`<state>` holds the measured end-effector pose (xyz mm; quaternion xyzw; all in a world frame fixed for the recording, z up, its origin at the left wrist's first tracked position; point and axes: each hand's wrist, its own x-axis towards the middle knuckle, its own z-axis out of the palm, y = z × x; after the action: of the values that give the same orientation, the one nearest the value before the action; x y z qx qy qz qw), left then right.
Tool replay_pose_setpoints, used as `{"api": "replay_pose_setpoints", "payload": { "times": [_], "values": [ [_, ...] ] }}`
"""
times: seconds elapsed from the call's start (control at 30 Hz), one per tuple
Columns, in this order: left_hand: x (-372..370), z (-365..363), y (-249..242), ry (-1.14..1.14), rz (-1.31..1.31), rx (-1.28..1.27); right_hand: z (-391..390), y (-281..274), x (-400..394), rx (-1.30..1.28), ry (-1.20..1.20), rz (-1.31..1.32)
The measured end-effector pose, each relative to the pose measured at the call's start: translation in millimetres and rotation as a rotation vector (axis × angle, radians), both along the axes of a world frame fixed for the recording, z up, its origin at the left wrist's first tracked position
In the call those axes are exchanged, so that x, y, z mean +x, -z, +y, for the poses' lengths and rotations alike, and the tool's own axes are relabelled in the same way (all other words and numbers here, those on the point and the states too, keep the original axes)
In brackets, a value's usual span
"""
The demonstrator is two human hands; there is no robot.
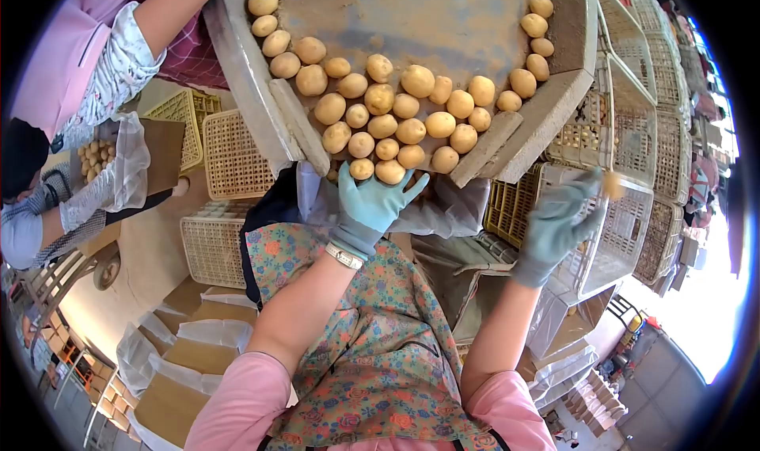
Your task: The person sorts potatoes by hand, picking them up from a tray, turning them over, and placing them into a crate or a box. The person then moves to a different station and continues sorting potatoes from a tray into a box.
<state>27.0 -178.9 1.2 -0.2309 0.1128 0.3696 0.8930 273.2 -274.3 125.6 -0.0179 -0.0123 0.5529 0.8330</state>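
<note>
My left hand (370, 203), in a light blue glove with a grey cuff, is open, fingers spread at the lower mouth of the sorting table (467, 11). Its fingertips reach the nearest potatoes (389, 171), and more potatoes (380, 98) are heaped just beyond them. To the right, my right hand (558, 221), in a matching glove, is blurred over the stacked crates, its fingers apart. A single blurred potato (611, 186) shows just past its fingertips, outside the grasp. Under the table mouth hangs clear plastic lining (447, 213), partly hidden by my left hand.
White plastic crates (621, 241) are stacked along the right. Yellow crates (237, 154) stand at left, above plastic-lined cardboard boxes (198, 356). A person in a pink top (67, 51) leans in at the upper left; another person (32, 205) is near a box of potatoes (96, 159).
</note>
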Motion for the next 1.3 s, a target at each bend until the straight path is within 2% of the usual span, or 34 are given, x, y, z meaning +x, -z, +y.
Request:
{"api": "replay_pose_setpoints", "payload": {
  "times": [0.03,0.1,0.13,0.2,0.23,0.27,0.3,0.33,0.37,0.43,0.53,0.6,0.63,0.7,0.73,0.8,0.83,0.9,0.93,0.97,1.03,1.07,1.13,1.17,1.2,1.23,1.27,1.3],
  "values": [
    [0,1,-1,-0.008,-0.001,-0.002,2,-2,-2,0.002,-0.004,-0.002],
    [1,1,0,0.013,0.076,0.066,12,-3,-8,-0.435,0.233,-0.421],
    [1,2,1,0.005,0.036,0.059,9,7,-23,-0.532,0.109,-0.481],
    [-3,-1,4,-0.006,0.0,0.052,13,5,-68,-0.73,-0.191,-1.021],
    [-4,-6,13,-0.076,-0.183,-0.028,26,-4,-92,-0.912,-0.323,-1.153],
    [-4,-10,24,-0.143,-0.367,-0.108,29,10,-111,-0.882,-0.313,-1.544],
    [-8,-13,34,-0.04,-0.166,-0.064,34,27,-133,-0.82,-0.288,-1.591],
    [-12,-18,53,0.062,0.036,-0.02,48,38,-140,-0.589,-0.157,-2.043],
    [-6,-45,129,-0.118,-0.157,0.094,65,42,-145,-0.373,-0.075,-2.397],
    [-15,-28,77,-0.067,-0.153,0.047,89,71,-156,-0.227,-0.002,-2.664],
    [-14,-17,46,-0.034,-0.117,0.068,130,86,-137,-0.173,0.113,-2.691],
    [-14,-13,36,-0.015,-0.105,0.078,154,85,-118,-0.248,0.208,-2.672],
    [-13,-12,32,-0.009,-0.115,0.084,162,81,-113,-0.402,0.189,-2.524],
    [-9,-9,21,-0.013,-0.117,0.028,187,61,-109,-0.493,0.703,-2.563],
    [-6,-8,14,-0.023,-0.076,0.006,199,65,-106,-0.493,0.71,-2.562],
    [-2,-5,11,-0.024,-0.038,-0.011,225,72,-104,-0.647,0.123,-2.92],
    [-1,-5,14,-0.024,-0.043,0.013,234,75,-107,-0.653,0.124,-2.92],
    [0,-5,15,-0.025,-0.047,0.034,248,69,-118,-0.861,-0.056,-2.903],
    [-1,-5,14,-0.012,-0.035,0.042,252,63,-115,-0.888,-0.256,-2.919],
    [-3,-4,12,0.001,-0.022,0.05,242,60,-112,-0.884,-0.259,-2.918],
    [0,-1,7,0.005,0.024,0.059,206,49,-112,-0.705,0.34,-2.487],
    [1,0,6,0.006,0.071,0.066,188,44,-121,-0.682,0.333,-2.489],
    [-1,-3,18,0.016,0.139,0.009,160,39,-140,-0.68,-0.211,-0.854],
    [-4,-7,25,0.054,0.198,-0.051,157,44,-146,-0.676,-0.224,-0.848],
    [-8,-10,31,-0.103,-0.326,-0.08,154,52,-152,-0.631,-0.237,-1.15],
    [-8,-12,36,-0.1,-0.325,-0.076,154,58,-157,-0.571,-0.237,-1.456],
    [-5,-4,17,-0.072,-0.163,0.039,172,41,-167,-0.792,-0.482,-1.466],
    [-2,-1,8,-0.047,0.0,0.15,178,53,-179,-0.596,-0.117,-1.934]
  ]
}}
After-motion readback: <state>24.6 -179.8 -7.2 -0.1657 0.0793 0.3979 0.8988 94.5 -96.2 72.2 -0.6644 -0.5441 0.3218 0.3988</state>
